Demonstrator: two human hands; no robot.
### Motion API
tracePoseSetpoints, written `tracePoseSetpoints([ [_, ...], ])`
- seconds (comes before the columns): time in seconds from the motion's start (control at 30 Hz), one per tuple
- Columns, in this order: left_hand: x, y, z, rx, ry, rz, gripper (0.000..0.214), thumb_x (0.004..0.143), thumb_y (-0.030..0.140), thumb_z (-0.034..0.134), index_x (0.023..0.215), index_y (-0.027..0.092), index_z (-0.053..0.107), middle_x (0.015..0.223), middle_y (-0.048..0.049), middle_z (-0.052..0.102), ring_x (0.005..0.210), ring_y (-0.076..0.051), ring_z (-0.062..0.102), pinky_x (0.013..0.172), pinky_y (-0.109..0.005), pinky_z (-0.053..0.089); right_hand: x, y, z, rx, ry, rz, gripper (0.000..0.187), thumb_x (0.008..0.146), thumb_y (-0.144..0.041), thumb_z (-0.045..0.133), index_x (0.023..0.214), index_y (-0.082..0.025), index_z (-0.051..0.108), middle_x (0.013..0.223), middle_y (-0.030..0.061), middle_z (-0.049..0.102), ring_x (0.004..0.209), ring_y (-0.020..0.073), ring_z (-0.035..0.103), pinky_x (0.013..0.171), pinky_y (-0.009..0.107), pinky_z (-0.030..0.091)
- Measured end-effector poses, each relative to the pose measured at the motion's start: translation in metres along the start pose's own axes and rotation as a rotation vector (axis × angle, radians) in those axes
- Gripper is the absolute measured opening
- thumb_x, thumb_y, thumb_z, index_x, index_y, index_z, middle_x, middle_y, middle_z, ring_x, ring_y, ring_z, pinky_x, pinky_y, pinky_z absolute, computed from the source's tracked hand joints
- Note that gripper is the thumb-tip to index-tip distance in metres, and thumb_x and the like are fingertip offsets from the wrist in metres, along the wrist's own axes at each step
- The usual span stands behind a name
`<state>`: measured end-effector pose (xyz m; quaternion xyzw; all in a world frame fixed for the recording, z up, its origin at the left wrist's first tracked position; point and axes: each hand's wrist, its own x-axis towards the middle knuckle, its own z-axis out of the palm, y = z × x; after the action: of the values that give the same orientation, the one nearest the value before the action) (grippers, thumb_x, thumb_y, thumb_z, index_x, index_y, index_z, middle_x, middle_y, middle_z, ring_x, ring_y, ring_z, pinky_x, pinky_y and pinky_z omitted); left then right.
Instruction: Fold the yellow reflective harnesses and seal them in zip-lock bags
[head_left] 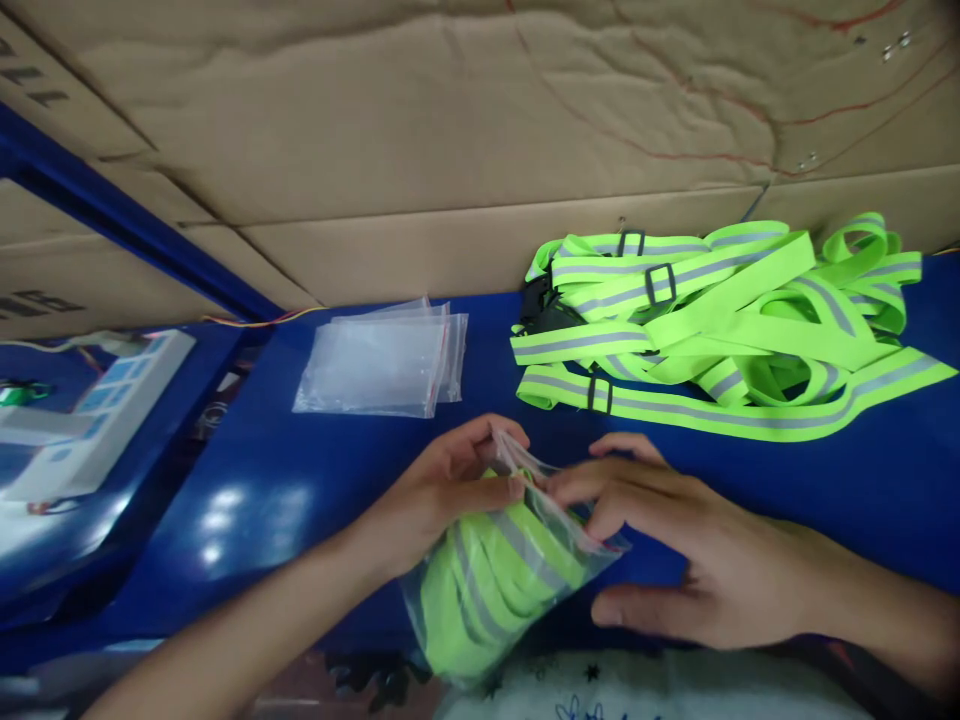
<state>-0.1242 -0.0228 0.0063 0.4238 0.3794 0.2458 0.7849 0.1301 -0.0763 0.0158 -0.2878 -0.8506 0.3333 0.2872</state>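
A clear zip bag (600, 560) with a folded neon-yellow reflective strap (487, 580) inside is tilted at the front edge of the blue table. My left hand (457, 475) pinches the bag near its opening, thumb in front and fingers behind. At the right part of the mouth is my right hand (675, 540), its fingertips at the opening and its thumb held apart below. The right fingers are spread, not wrapped around the bag. Behind the hands lies a small stack of flat clear zip bags (375, 365).
A pile of neon reflective straps (712, 320) with black buckles lies at the back right. Cardboard (375, 130) lines the wall behind the blue table (262, 480). At the left, a white power strip (112, 410) rests on another blue surface, across a gap.
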Motion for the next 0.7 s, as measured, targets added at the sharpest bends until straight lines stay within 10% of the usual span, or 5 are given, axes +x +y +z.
tracePoseSetpoints([
  [0.13,-0.004,0.008,-0.004,0.101,0.09,0.075,0.037,0.078,0.037,0.088,0.105,0.021,0.068,0.082,0.0037,0.069,0.069,-0.007,0.062,0.063,-0.015,0.048,-0.001,0.01,0.007,-0.009,0.221,0.083,0.018,0.095,-0.023,0.072,0.089,-0.02,0.056,0.125,0.0056,0.062,0.119,0.015,0.06,0.1,0.027,0.046],
  [0.4,-0.001,-0.001,-0.004,0.169,0.185,0.096,0.031,0.08,0.037,0.087,0.102,0.023,0.07,0.085,0.0027,0.073,0.068,-0.008,0.064,0.062,-0.017,0.05,0.003,0.018,0.014,0.516,0.19,0.496,0.03,0.095,-0.031,0.07,0.117,-0.022,0.053,0.08,-0.0047,0.062,0.071,0.0093,0.06,0.067,0.022,0.048],
  [0.7,0.004,0.0,-0.007,0.145,0.199,0.166,0.038,0.082,0.031,0.086,0.114,0.024,0.066,0.109,-0.0019,0.076,0.097,-0.014,0.07,0.084,-0.022,0.053,0.002,0.026,0.009,0.497,0.048,0.671,0.036,0.097,-0.052,0.061,0.091,-0.017,0.068,0.079,0.0011,0.064,0.068,0.0115,0.058,0.061,0.025,0.042],
])
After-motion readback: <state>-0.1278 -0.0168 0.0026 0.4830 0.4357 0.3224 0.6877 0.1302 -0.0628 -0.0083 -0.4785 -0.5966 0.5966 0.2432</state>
